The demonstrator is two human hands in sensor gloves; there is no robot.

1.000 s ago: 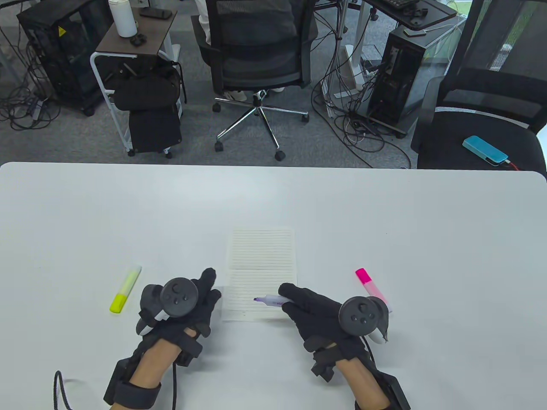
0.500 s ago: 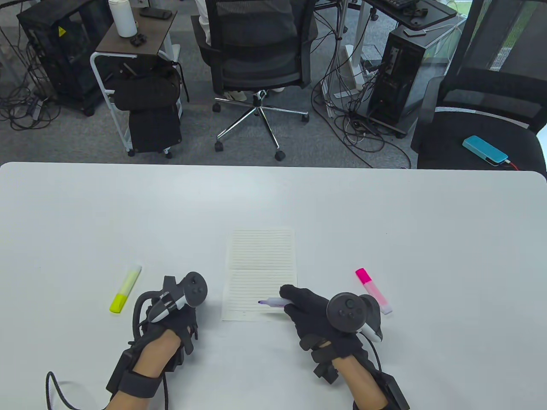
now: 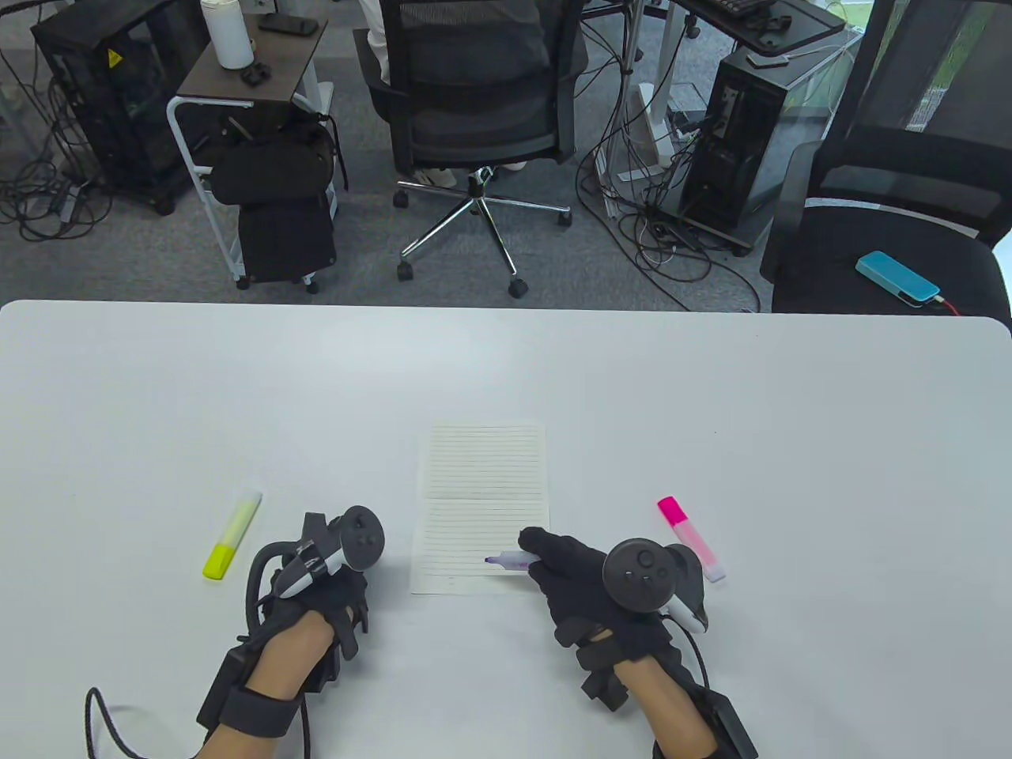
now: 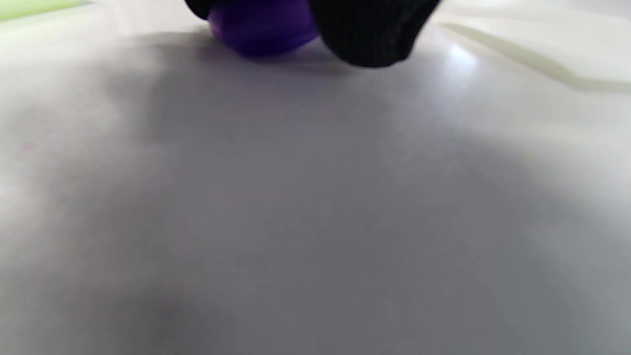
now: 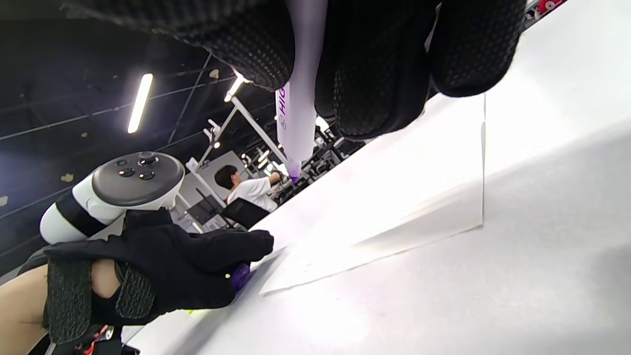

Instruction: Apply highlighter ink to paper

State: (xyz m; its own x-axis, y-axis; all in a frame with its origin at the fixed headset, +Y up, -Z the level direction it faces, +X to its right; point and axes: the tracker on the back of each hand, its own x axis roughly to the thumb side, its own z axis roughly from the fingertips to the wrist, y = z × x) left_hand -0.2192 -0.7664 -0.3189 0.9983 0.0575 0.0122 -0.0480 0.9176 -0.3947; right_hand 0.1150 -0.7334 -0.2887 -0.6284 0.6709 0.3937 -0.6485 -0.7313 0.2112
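Observation:
A lined paper sheet (image 3: 482,482) lies on the white table (image 3: 711,395), near the front edge. My right hand (image 3: 553,565) grips an uncapped purple highlighter (image 3: 510,560), its tip pointing left over the sheet's lower lines. In the right wrist view the highlighter (image 5: 298,123) runs between my gloved fingers (image 5: 369,74) down toward the paper (image 5: 394,197); whether the tip touches it I cannot tell. My left hand (image 3: 348,593) rests on its side just left of the sheet, fingers curled round a purple cap (image 5: 240,277), which also shows as a purple cap (image 4: 261,29) in the left wrist view.
A yellow highlighter (image 3: 231,535) lies left of my left hand, and a pink highlighter (image 3: 690,539) lies right of my right hand. Beyond the table's far edge stand office chairs (image 3: 474,103), a small cart (image 3: 245,95) and computer towers.
My left hand drew back from the sheet's edge, rolled onto its side and curled up. The right hand moved slightly, and the highlighter tip shifted a little to the right across the lower lines.

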